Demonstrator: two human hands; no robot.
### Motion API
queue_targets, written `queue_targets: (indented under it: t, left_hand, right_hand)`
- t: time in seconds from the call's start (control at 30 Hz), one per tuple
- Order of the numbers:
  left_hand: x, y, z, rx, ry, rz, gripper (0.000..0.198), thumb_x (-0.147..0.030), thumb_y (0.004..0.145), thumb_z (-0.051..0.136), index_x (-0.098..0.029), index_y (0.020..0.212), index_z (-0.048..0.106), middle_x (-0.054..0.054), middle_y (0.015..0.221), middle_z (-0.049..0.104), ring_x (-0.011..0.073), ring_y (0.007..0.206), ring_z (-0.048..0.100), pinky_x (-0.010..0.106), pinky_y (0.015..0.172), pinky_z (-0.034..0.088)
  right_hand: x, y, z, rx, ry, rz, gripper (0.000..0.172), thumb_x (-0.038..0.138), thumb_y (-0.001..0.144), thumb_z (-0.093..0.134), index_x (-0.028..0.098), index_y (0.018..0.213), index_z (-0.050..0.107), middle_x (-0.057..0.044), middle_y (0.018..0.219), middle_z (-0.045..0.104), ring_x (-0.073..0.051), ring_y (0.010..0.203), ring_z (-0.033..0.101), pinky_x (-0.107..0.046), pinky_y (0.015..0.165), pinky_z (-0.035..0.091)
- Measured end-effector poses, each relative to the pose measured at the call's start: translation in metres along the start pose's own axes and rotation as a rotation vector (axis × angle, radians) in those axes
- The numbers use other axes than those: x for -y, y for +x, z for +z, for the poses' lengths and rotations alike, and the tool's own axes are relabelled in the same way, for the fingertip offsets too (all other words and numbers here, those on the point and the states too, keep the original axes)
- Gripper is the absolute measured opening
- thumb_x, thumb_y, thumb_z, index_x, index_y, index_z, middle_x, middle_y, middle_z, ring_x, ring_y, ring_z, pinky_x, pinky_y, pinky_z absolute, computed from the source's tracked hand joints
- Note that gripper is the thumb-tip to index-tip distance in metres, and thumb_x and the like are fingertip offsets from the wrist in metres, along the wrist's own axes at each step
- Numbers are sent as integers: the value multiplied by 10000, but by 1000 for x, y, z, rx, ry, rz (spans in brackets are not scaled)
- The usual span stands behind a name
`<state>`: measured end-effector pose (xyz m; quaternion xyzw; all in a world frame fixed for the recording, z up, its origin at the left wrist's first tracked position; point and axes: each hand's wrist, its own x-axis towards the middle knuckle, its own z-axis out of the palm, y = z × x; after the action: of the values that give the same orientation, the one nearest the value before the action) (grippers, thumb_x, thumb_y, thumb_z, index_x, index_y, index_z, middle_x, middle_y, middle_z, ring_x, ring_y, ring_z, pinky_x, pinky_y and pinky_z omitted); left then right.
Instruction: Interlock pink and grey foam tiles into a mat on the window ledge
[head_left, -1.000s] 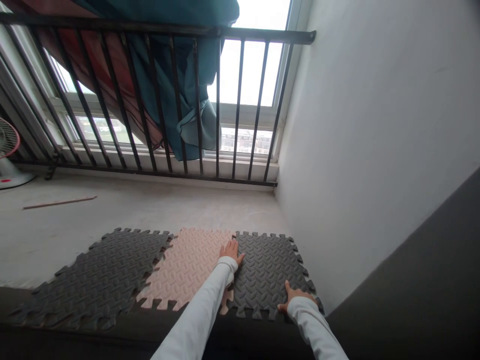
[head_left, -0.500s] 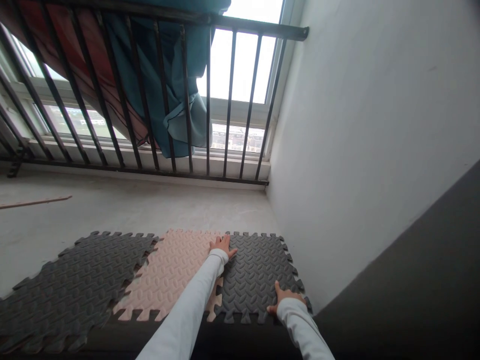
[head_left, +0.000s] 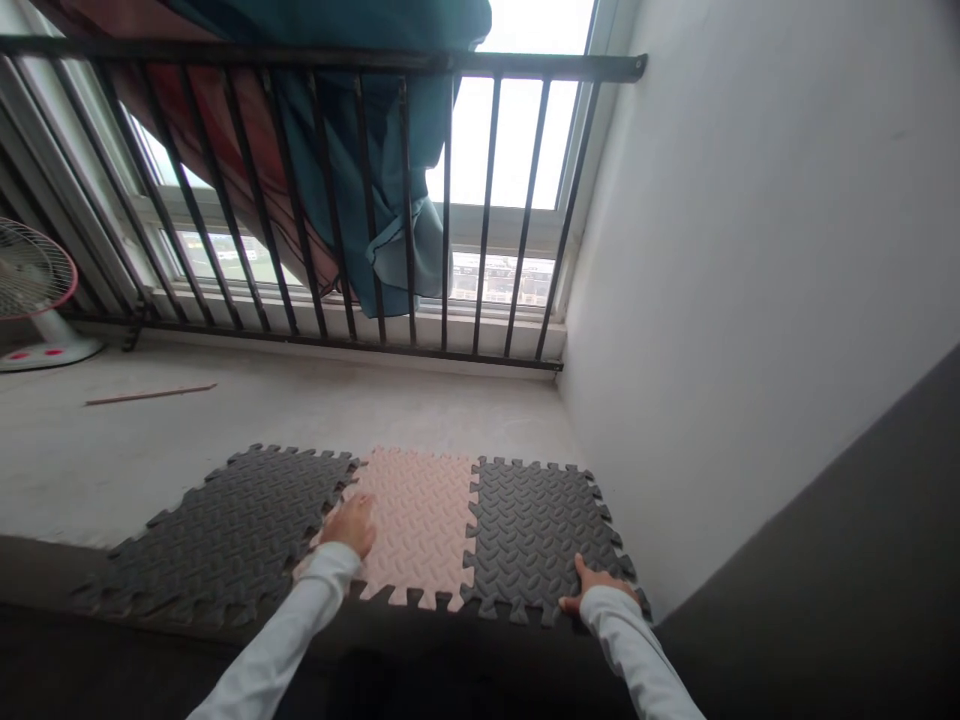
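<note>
Three foam puzzle mats lie in a row: a dark grey mat (head_left: 240, 530) at left, a pink mat (head_left: 420, 520) in the middle and another dark grey mat (head_left: 536, 530) at right. My left hand (head_left: 350, 525), slightly blurred, is over the pink mat's left side by its seam with the left grey mat, fingers stretched forward. On the right grey mat's near right corner rests my right hand (head_left: 604, 585), thumb and a finger spread apart. The pink mat's teeth meet the right grey mat along their shared seam.
A black railing (head_left: 450, 357) runs along the window, with a teal and red cloth (head_left: 337, 200) hanging behind it. At left stand a fan (head_left: 49, 330) and a thin stick (head_left: 150, 394) on the pale floor. A white wall (head_left: 750, 250) borders the right side.
My left hand has moved left from the seam between the pink and right grey mats to the pink mat's left side. The camera view has shifted left, showing the fan.
</note>
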<state>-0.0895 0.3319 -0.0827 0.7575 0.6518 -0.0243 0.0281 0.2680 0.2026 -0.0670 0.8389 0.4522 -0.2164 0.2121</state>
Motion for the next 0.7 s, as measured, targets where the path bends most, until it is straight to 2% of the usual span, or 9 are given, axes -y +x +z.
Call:
queue_targets:
  t: [0.07, 0.13, 0.2, 0.27, 0.4, 0.53, 0.7]
  left_hand:
    - [57, -29, 4, 20, 76, -273, 465, -232, 707, 370, -184, 1166, 425, 120, 1217, 424, 247, 1079, 411, 366, 803, 361]
    - [102, -52, 11, -14, 133, -495, 446, -307, 724, 343, -166, 1137, 435, 152, 1140, 465, 295, 1038, 428, 383, 733, 371]
    - [129, -67, 20, -12, 141, -541, 452, -380, 739, 305, -133, 1074, 480, 169, 1064, 512, 293, 976, 470, 369, 740, 360]
    - [142, -74, 28, 18, 122, -464, 477, -413, 740, 283, -113, 1032, 514, 167, 1012, 554, 268, 933, 502, 349, 788, 342]
    - [148, -72, 34, 66, 46, -366, 555, -460, 706, 318, -101, 1088, 500, 154, 1018, 588, 257, 959, 514, 339, 847, 328]
    - [160, -67, 35, 61, 43, -301, 497, -353, 713, 347, -104, 1121, 484, 130, 1041, 594, 223, 971, 519, 306, 865, 332]
    - [166, -67, 28, 84, -10, -366, 487, -293, 679, 402, -121, 1126, 488, 125, 997, 608, 213, 917, 553, 278, 799, 387]
  right_hand:
    - [1, -1, -2, 4, 5, 15, 833, 542, 587, 552, 295, 1303, 204, -111, 1231, 465, -288, 1104, 435, -479, 865, 342]
    - [2, -2, -3, 5, 20, 29, 842, 526, 576, 573, 302, 1300, 207, -101, 1247, 451, -286, 1117, 421, -478, 873, 339]
    - [3, -1, -5, 6, 41, 49, 865, 511, 553, 602, 306, 1298, 212, -96, 1270, 424, -288, 1138, 396, -481, 883, 334]
    - [3, 0, -5, 11, 51, 57, 886, 510, 534, 620, 314, 1295, 213, -93, 1291, 398, -296, 1153, 376, -494, 880, 333]
    - [2, 2, -3, -4, 41, 29, 885, 533, 543, 606, 311, 1299, 202, -102, 1288, 401, -301, 1145, 386, -519, 873, 331]
    - [2, -3, -4, -5, 30, 41, 879, 553, 561, 583, 310, 1305, 182, -103, 1285, 404, -296, 1145, 388, -511, 889, 324]
    - [3, -7, -5, -7, 18, 34, 851, 536, 593, 568, 286, 1309, 183, -111, 1290, 396, -288, 1151, 382, -492, 900, 320]
